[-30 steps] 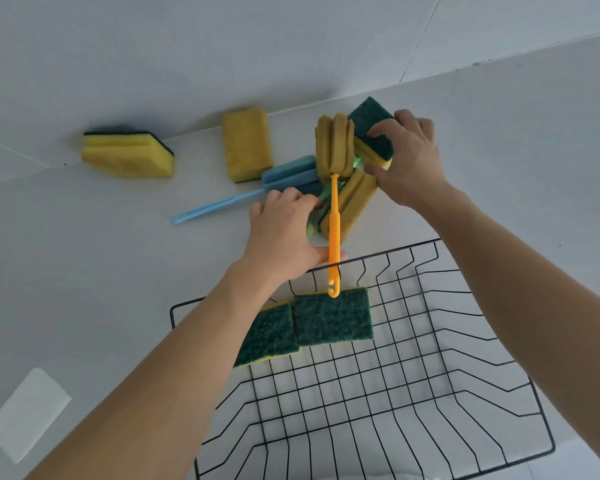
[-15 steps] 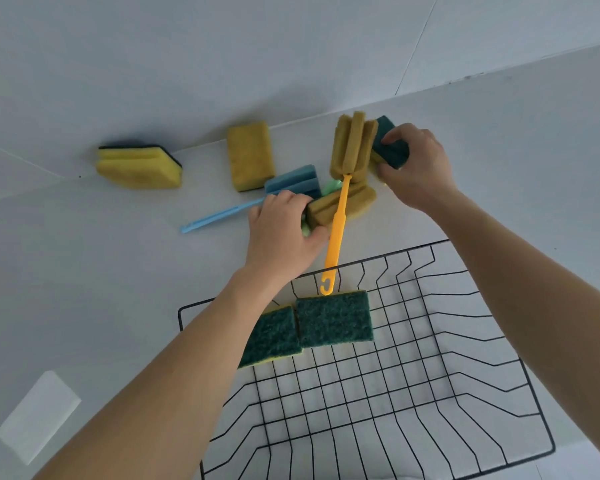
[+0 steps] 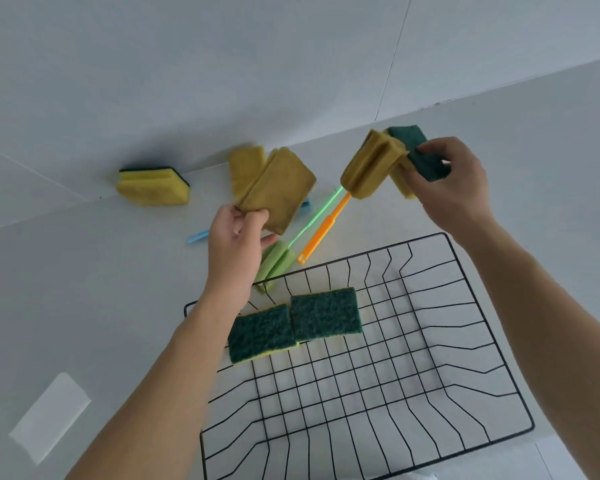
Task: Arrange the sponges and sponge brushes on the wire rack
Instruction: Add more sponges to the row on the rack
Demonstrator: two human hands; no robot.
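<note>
My left hand [image 3: 234, 237] pinches a yellow sponge [image 3: 278, 192] by its lower corner, above the table. My right hand [image 3: 452, 181] grips a green-topped sponge [image 3: 418, 150]. The yellow head of the orange sponge brush [image 3: 369, 166] is pressed against that sponge, and its handle slants down-left. A green sponge brush [image 3: 274, 265] lies beside the rack's far rim. A blue brush [image 3: 198, 236] is mostly hidden behind my left hand. Two green-topped sponges [image 3: 262, 332] [image 3: 326, 313] lie side by side in the far left of the black wire rack [image 3: 465, 341].
A yellow sponge with a dark backing [image 3: 153, 187] sits at the back left against the wall. Another yellow sponge [image 3: 243, 166] lies behind the one I hold. A pale flat rectangle [image 3: 49, 417] lies at the front left of the table.
My left hand has lifted a yellow sponge off the pile, uncovering the green brush. My right hand has moved right with its sponge, and the orange brush now tilts with its handle pointing down-left.
</note>
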